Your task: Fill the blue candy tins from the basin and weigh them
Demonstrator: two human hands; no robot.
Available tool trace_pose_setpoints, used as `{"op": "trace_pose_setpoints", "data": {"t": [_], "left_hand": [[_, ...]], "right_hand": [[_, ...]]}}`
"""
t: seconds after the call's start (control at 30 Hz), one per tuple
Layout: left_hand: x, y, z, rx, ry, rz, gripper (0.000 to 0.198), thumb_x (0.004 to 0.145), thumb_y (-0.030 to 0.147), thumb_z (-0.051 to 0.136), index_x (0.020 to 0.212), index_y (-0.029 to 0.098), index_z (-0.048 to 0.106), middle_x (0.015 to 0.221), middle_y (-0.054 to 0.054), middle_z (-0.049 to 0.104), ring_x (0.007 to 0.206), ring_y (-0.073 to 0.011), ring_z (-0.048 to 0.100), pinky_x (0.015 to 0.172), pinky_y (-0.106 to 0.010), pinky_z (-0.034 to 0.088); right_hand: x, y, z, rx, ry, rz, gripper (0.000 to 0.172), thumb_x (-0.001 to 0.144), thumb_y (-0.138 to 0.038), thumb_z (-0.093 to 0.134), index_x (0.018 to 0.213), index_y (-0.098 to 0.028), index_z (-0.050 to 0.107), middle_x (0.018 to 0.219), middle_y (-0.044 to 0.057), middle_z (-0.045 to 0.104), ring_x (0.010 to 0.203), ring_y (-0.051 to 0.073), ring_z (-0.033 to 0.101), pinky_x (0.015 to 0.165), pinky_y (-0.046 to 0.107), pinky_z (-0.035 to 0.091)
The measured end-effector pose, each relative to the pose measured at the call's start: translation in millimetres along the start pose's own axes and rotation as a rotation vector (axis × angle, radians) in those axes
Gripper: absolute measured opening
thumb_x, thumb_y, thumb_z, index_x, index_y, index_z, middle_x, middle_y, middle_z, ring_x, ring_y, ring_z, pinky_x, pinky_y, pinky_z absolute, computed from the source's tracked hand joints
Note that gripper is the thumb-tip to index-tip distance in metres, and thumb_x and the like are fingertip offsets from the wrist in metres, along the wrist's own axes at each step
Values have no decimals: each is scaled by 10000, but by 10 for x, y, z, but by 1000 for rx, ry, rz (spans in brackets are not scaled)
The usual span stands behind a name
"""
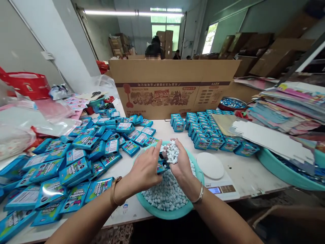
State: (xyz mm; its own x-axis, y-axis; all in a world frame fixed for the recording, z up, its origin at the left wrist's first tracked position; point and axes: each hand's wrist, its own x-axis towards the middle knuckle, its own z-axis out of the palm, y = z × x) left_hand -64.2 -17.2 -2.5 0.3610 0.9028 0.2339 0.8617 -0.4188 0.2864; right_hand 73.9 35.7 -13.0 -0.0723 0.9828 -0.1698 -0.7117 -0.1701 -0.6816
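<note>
My left hand (pixel 146 166) is closed round a small blue candy box (pixel 160 167), its index finger pointing up; the fingers behind the box are mostly hidden. Cupped beside it, my right hand (pixel 183 166) holds a heap of white and pale-blue candies (pixel 172 152), its edge close to the box. Both hands are above a turquoise basin (pixel 165 214) filled with loose candies (pixel 167 194) of the same kind. A white digital scale (pixel 210 165) with a lit display stands right of the basin.
Many blue boxes (pixel 76 171) lie piled on the left of the table. Upright boxes (pixel 203 130) stand in rows at the back right. A large cardboard carton (pixel 162 73) borders the table's far side. Another turquoise basin (pixel 276 169) sits at the right under white card sheets (pixel 274 140).
</note>
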Motion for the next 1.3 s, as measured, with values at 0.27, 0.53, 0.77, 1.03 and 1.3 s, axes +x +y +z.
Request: {"op": "trace_pose_setpoints", "data": {"t": [0.27, 0.53, 0.77, 1.03, 1.3], "left_hand": [[-10, 42, -1, -166, 129, -89, 1157, 628, 192, 672, 1573, 160, 5, 1481, -219, 428, 1325, -386, 485, 1038, -512, 492], [34, 117, -56, -266, 92, -124, 1120, 626, 212, 667, 1566, 127, 64, 1538, -233, 377, 1366, -386, 455, 1091, -549, 448], [42, 73, -59, -310, 73, -93, 1123, 619, 213, 673, 1566, 131, 76, 1542, -233, 376, 1348, -380, 479, 1090, -546, 446], [77, 34, -56, -347, 66, -102, 1122, 616, 232, 699, 1562, 121, 107, 1522, -225, 407, 1350, -390, 474, 1074, -545, 459], [-104, -103, -195, -355, 46, -123, 1097, 642, 237, 698, 1570, 137, 122, 1512, -217, 412, 1373, -378, 452, 1119, -544, 421]], "right_hand": [[-150, -87, 245, -60, -50, -144, 206, 714, -350, 721, 844, -220, 628, 725, -40, 643, 720, 148, 628, 727, 274, 511], [-120, -129, 237, -123, -96, -193, 186, 669, -337, 771, 764, -206, 678, 714, -29, 663, 733, 139, 588, 777, 275, 456], [-82, -182, 220, -162, -141, -181, 203, 657, -373, 793, 717, -211, 687, 704, -27, 679, 737, 142, 614, 822, 291, 460], [-126, -202, 227, -188, -233, -103, 272, 634, -430, 821, 694, -202, 683, 732, -10, 689, 792, 149, 636, 885, 299, 468], [269, -141, -320, -513, -195, -174, 363, 764, -586, 670, 801, -225, 672, 857, 35, 703, 903, 222, 650, 865, 391, 507]]}}
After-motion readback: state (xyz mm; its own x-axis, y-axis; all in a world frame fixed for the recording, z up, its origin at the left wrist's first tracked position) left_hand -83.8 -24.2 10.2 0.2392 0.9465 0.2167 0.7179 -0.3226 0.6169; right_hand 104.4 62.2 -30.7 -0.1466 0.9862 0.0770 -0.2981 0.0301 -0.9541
